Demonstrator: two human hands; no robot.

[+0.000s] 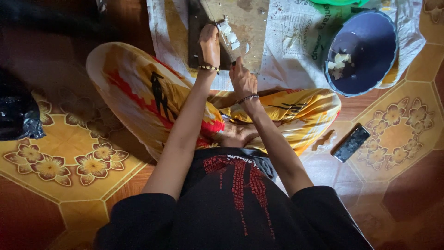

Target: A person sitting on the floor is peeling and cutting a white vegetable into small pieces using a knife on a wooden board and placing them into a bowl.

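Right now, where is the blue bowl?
In the head view the blue bowl sits at upper right on the printed sack, right of the wooden cutting board, with pale cut pieces inside.

Both arms outstretched, left hand (209,46) pressing down, right hand (243,79) clenched

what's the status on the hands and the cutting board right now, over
Left hand pinning white pieces on wooden cutting board. Right hand gripping knife. Blue bowl to the right, nothing blocking.
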